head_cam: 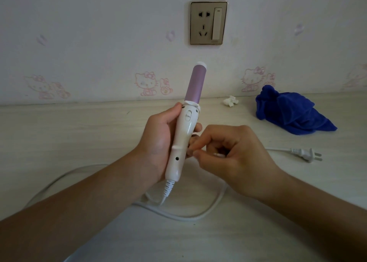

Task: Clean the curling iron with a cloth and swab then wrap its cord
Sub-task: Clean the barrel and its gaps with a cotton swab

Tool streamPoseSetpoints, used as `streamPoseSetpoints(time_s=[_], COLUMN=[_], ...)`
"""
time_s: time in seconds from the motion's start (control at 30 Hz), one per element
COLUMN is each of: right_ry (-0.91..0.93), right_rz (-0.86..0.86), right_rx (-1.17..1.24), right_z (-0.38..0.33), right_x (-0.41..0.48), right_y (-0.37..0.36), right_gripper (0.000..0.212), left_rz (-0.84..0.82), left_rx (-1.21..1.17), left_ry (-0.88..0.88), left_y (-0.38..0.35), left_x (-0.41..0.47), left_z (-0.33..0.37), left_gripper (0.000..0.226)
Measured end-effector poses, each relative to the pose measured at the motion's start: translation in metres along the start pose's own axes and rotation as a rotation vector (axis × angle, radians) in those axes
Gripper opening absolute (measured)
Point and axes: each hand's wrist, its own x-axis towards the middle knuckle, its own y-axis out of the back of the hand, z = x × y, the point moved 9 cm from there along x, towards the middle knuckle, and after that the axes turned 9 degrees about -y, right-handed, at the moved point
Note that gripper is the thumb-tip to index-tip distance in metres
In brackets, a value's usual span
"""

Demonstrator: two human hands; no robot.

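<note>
My left hand [156, 138] grips the white handle of the curling iron [183, 134], holding it upright with its pink barrel [195, 83] pointing up. My right hand [232, 152] is curled beside the lower handle, fingers pinched on a small white swab [218, 155] that is mostly hidden. The white cord [198, 215] runs from the handle's base in loose loops over the table to the plug [306, 154] lying at the right. A crumpled blue cloth [292, 112] lies on the table at the far right.
A pale wooden table [79, 134] stands against a wall with cartoon wallpaper. A wall socket with a switch [208, 22] is above the iron. A small crumpled white wad [230, 101] lies near the wall.
</note>
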Motion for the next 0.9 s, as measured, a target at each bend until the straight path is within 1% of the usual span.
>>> streamPoseSetpoints(time_s=[0.13, 0.23, 0.3, 0.37, 0.47, 0.57, 0.77, 0.9], right_ry=[0.029, 0.055, 0.057, 0.02, -0.024, -0.044, -0.045, -0.046], right_rz=[-0.09, -0.132, -0.085, 0.016, 0.176, 0.294, 0.359, 0.35], right_rx=[-0.035, -0.051, -0.058, -0.04, -0.072, -0.078, -0.109, -0.112], right_z=[-0.001, -0.003, -0.003, 0.003, 0.008, 0.011, 0.011, 0.01], right_x=[-0.007, -0.01, -0.007, -0.001, 0.007, 0.008, 0.007, 0.007], right_y=[-0.017, -0.021, -0.014, 0.001, 0.027, 0.044, 0.05, 0.047], right_gripper=[0.015, 0.01, 0.011, 0.013, 0.012, 0.014, 0.014, 0.012], left_rz=[0.012, 0.034, 0.047, 0.039, -0.021, -0.067, -0.062, -0.055], left_rx=[-0.045, -0.053, -0.05, -0.031, -0.014, -0.017, -0.011, 0.004], left_ry=[0.002, -0.015, -0.017, -0.008, 0.018, 0.03, 0.013, 0.0], left_y=[0.002, 0.006, 0.007, 0.005, -0.003, -0.009, -0.009, -0.008], left_x=[0.002, 0.004, 0.004, 0.003, 0.0, -0.003, -0.004, -0.005], left_z=[0.0, 0.003, 0.003, 0.001, -0.006, -0.009, -0.007, -0.008], left_gripper=[0.043, 0.045, 0.046, 0.049, 0.054, 0.057, 0.056, 0.054])
